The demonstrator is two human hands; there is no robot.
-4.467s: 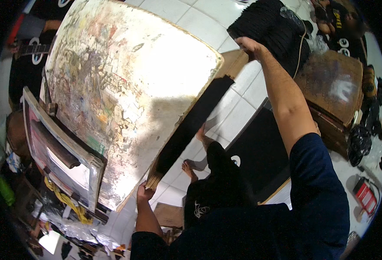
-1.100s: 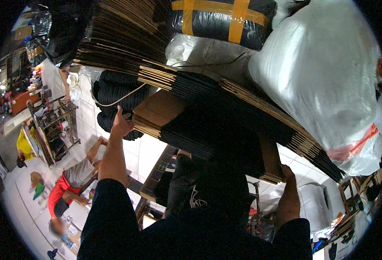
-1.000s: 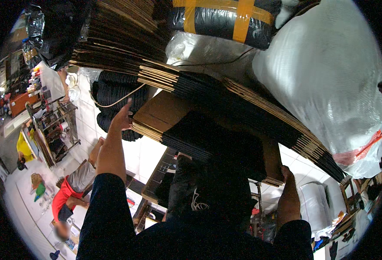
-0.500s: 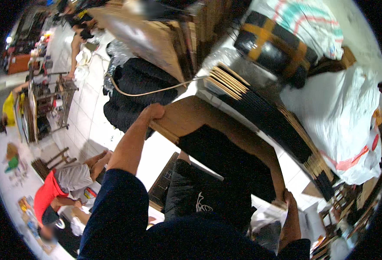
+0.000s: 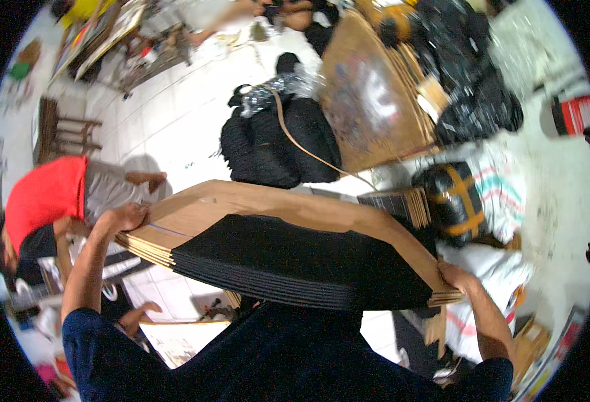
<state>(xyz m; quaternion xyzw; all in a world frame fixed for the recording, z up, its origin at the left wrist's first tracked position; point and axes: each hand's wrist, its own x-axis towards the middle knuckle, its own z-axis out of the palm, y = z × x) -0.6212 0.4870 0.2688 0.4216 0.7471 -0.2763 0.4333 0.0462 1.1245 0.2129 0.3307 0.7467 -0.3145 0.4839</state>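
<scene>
A stack of several thin brown boards (image 5: pixel 261 197) spans the space before my body, held up off the floor. Black ribbed material (image 5: pixel 295 261) covers the middle of the stack and wraps its near edge; bare wood-coloured layers show at both ends. My left hand (image 5: pixel 128 218) grips the left end, fingers closed over the corner and partly hidden under it. At the right end my right hand (image 5: pixel 457 278) is closed on the edge, thumb side up.
Black bundles (image 5: pixel 278 141) and a large stained board (image 5: pixel 375 100) lie beyond the stack. A black parcel with orange tape (image 5: pixel 452 201) and white sacks (image 5: pixel 486 288) stand at right. A person in red (image 5: pixel 47 194) bends at left, near a wooden stool (image 5: pixel 74 130).
The view has turned. The stack of boards, earlier slanting down to the right, now lies more nearly level across my front, its layered near edge showing. Both hands keep hold of it.
</scene>
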